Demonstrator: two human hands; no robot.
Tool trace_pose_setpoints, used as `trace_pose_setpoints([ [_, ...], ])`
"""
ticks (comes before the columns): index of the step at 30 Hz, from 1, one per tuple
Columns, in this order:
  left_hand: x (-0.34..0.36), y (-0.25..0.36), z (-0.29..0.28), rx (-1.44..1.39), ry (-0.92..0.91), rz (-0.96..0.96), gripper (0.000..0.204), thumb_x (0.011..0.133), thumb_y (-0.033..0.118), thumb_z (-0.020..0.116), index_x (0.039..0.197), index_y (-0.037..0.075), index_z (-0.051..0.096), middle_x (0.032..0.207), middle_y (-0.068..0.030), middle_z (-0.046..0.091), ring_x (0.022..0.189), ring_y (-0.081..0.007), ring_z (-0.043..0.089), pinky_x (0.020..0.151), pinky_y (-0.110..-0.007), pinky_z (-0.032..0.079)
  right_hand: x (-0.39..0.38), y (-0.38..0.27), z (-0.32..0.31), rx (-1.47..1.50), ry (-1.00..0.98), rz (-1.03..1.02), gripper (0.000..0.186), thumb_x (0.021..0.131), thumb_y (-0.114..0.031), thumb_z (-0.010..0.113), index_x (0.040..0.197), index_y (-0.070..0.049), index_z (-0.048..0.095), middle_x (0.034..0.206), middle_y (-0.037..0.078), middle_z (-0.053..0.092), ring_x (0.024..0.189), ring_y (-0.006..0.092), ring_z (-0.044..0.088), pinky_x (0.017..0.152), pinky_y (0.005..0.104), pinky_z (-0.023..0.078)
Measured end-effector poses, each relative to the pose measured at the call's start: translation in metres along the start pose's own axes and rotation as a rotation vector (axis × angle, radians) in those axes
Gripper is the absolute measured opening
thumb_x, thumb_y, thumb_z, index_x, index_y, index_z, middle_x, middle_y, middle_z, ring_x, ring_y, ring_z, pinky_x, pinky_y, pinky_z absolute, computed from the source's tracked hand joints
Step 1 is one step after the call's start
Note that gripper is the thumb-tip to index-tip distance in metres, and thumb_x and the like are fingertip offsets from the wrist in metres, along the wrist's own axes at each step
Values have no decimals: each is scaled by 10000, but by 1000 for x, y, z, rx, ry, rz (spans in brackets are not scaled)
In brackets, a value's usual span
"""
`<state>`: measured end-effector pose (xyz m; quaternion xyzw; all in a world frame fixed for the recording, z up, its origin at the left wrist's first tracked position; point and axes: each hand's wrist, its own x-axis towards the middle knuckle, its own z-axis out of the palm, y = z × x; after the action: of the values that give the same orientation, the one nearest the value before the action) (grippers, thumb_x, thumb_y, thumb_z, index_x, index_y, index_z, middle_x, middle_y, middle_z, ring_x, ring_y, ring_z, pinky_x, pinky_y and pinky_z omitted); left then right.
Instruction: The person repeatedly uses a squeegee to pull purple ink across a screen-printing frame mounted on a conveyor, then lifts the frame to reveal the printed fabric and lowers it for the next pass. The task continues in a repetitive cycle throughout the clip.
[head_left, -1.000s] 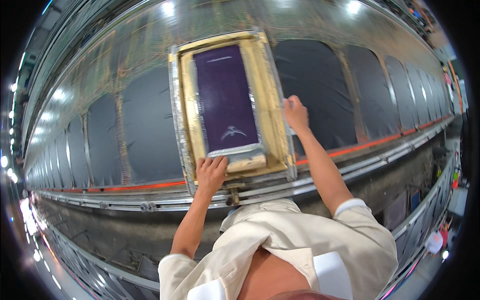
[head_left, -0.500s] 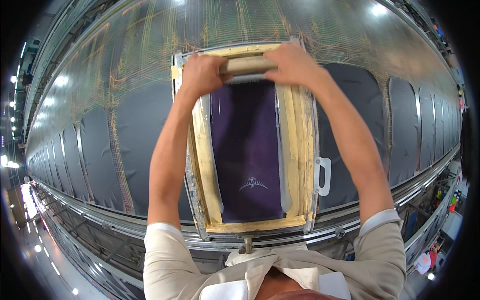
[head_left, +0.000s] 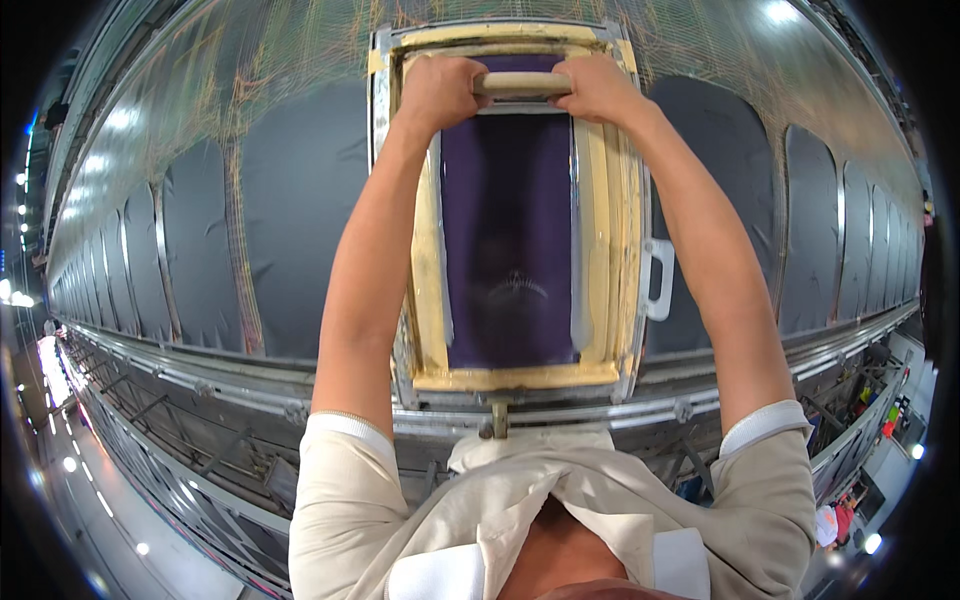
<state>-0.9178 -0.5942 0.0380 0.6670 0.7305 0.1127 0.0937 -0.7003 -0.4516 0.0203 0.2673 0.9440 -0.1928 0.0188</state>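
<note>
My left hand [head_left: 442,92] and my right hand [head_left: 594,88] are closed round the two ends of a pale squeegee bar [head_left: 523,84], near the far end of a printing screen. The screen is a metal frame lined with yellow tape [head_left: 432,377]. Inside it is a dark purple panel [head_left: 510,220] bearing a small pale curved design toward the near end. My arms reach over the screen's sides. A white plastic handle [head_left: 658,280] sticks out on the frame's right side.
A long table [head_left: 240,50] runs left to right, carrying rows of dark fabric pieces [head_left: 300,220] either side of the screen. A metal rail [head_left: 270,380] lines its near edge. A co-worker [head_left: 840,520] is partly visible at the far lower right.
One second ago my left hand and the squeegee were at the screen's near end, my right hand at its side. Both hands moved onto the squeegee at the far end, still there now.
</note>
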Motion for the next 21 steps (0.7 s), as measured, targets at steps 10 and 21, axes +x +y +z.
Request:
trace_pose_setpoints([
  [10,-272,114,32,5,49,76,240,658,163,864,874,153,760,833,-24,725,749,-242,675,761,-406,466,-259,-141,70,8,31,-53,186,724,-158,805,882,-101,725,812,126,711,893,320,673,892,448,484],
  [21,-236,108,7,-37,-74,67,216,720,217,853,898,146,754,819,-16,729,813,-233,682,849,-414,452,-230,-125,45,44,-111,-17,216,766,-227,792,947,-115,756,852,144,721,881,353,685,824,466,521],
])
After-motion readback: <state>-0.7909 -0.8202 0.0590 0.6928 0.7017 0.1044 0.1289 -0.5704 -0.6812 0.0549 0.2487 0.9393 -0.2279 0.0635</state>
